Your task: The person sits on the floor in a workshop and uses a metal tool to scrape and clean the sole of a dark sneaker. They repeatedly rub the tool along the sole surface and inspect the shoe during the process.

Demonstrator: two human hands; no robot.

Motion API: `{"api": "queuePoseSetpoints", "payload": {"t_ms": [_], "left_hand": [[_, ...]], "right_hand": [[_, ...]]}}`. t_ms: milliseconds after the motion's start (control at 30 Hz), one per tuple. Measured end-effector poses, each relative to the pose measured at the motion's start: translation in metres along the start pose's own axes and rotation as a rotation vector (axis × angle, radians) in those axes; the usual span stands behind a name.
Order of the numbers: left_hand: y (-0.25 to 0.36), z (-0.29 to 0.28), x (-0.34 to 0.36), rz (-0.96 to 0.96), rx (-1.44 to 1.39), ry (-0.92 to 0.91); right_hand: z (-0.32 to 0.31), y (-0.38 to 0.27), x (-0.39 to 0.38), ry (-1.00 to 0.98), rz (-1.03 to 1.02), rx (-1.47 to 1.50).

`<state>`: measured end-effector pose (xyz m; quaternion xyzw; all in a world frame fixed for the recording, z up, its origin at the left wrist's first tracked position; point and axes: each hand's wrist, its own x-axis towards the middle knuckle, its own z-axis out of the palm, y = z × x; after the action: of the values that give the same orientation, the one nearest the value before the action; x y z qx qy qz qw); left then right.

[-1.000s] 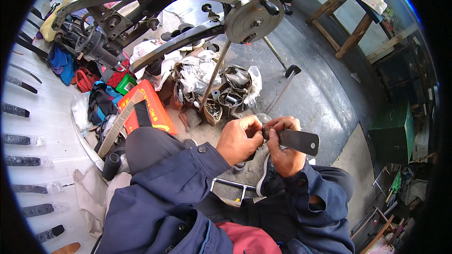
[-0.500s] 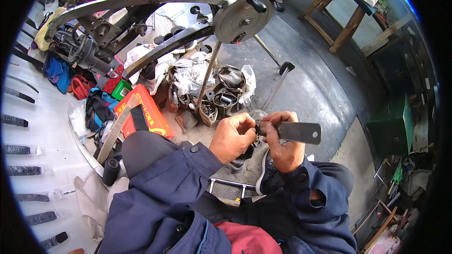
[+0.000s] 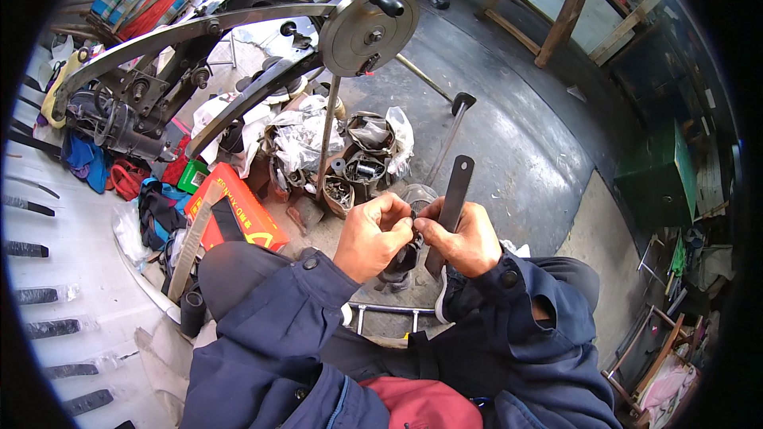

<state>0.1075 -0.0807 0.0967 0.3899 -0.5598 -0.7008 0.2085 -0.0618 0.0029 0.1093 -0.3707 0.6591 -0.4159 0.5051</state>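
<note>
My right hand [image 3: 469,244] is closed around a flat dark metal strip [image 3: 455,194], which stands nearly upright with a round hole at its top end. Its lower end shows below the palm. Close by on the left, my left hand [image 3: 369,238] is closed in a pinch, thumb against forefinger. A small dark piece [image 3: 414,214] shows between the fingertips of both hands; its kind is too small to tell. Under the hands stands a dark object [image 3: 405,258], partly hidden by them.
A hand-cranked machine with a round metal wheel [image 3: 369,30] stands at far left. Bags of small parts [image 3: 364,168] sit beneath it. An orange box [image 3: 238,210] lies by my left knee. A wooden-legged table [image 3: 561,25] and a green box [image 3: 658,178] are on the right.
The metal strip has turned from pointing right to nearly upright in my right hand. Both hands have shifted slightly left and still meet at the fingertips. The view has turned a little.
</note>
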Motion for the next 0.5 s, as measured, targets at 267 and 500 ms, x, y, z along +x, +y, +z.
{"api": "queuePoseSetpoints", "payload": {"t_ms": [267, 500], "left_hand": [[-0.0017, -0.0004, -0.0016, 0.009, -0.018, -0.071], [-0.0006, -0.0032, -0.0013, -0.021, -0.217, -0.139]], "right_hand": [[-0.0032, 0.0043, 0.0018, -0.003, 0.002, -0.011], [-0.0079, 0.0026, 0.0027, -0.039, 0.148, 0.302]]}}
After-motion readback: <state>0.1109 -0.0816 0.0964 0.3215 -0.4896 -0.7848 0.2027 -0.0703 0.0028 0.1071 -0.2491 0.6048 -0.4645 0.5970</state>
